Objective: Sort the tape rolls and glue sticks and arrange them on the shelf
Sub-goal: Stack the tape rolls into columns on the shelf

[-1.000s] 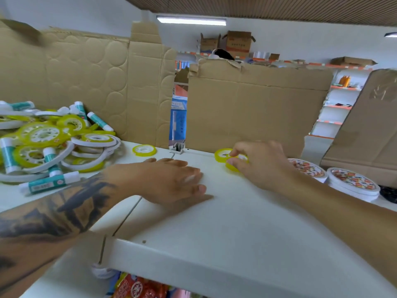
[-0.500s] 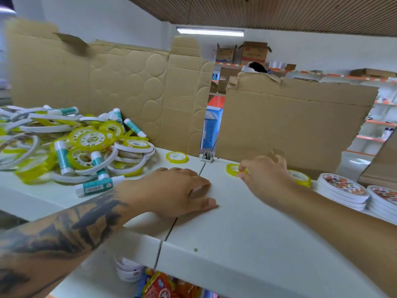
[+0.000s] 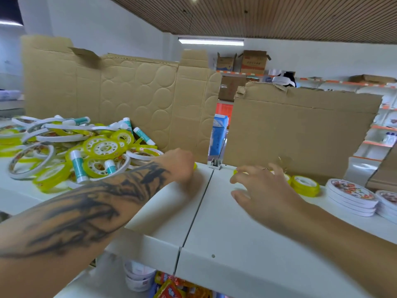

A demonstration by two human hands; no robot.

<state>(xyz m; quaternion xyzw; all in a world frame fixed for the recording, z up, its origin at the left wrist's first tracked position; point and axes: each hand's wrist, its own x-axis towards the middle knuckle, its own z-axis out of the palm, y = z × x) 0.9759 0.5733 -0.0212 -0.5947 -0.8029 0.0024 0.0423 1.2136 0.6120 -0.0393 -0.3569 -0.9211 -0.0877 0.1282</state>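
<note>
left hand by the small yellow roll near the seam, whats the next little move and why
Probably close the left hand on the small yellow tape roll peeking out at its fingertips and carry it right, to the yellow rolls lined up by the cardboard. It lies alone beside the shelf seam, apart from the pile. Whether it is gripped yet is hidden.

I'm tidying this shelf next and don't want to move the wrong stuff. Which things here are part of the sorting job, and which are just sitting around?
Part of the job:
- mixed pile of tape rolls and glue sticks
- small yellow tape roll
- stacked white flat tape rolls
- white shelf

Just lying about:
- brown cardboard sheets
- blue carton
- snack packets below
</note>
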